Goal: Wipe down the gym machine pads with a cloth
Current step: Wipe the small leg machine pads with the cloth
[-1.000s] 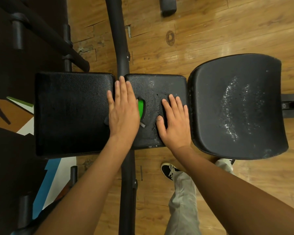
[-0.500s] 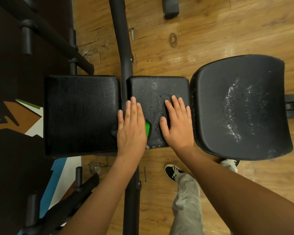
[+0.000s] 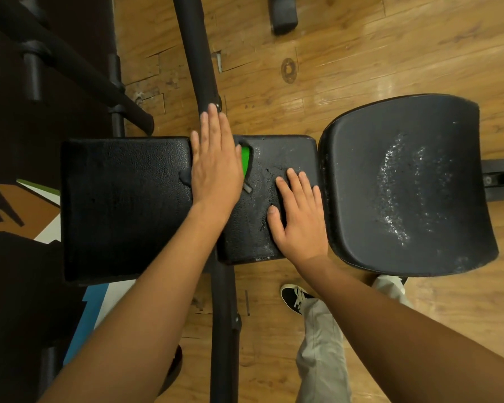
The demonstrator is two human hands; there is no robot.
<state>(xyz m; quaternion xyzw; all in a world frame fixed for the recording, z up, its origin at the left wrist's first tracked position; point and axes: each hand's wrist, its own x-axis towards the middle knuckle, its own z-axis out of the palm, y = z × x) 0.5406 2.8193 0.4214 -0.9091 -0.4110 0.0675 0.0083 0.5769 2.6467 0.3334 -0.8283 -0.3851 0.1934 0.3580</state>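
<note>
Three black pads lie side by side: a left square pad (image 3: 122, 210), a narrow middle pad (image 3: 277, 158) with wet droplets, and a curved seat pad (image 3: 405, 184) streaked with moisture. My left hand (image 3: 216, 164) lies flat with straight fingers over the gap between the left and middle pads, pressing a dark cloth with a green patch (image 3: 246, 165) that peeks out at its right edge. The fingertips reach past the pads' far edge. My right hand (image 3: 298, 216) rests flat on the middle pad's right part, fingers spread.
A black frame tube (image 3: 198, 53) runs from the top down between the pads to the bottom. More black bars (image 3: 79, 71) stand at the upper left. The floor is wood; a coloured mat (image 3: 41, 205) lies left. My leg and shoe (image 3: 296, 296) stand below the pads.
My left hand has slid the cloth away from me, from the near edge to the far edge of the pads. My right hand has stayed on the middle pad.
</note>
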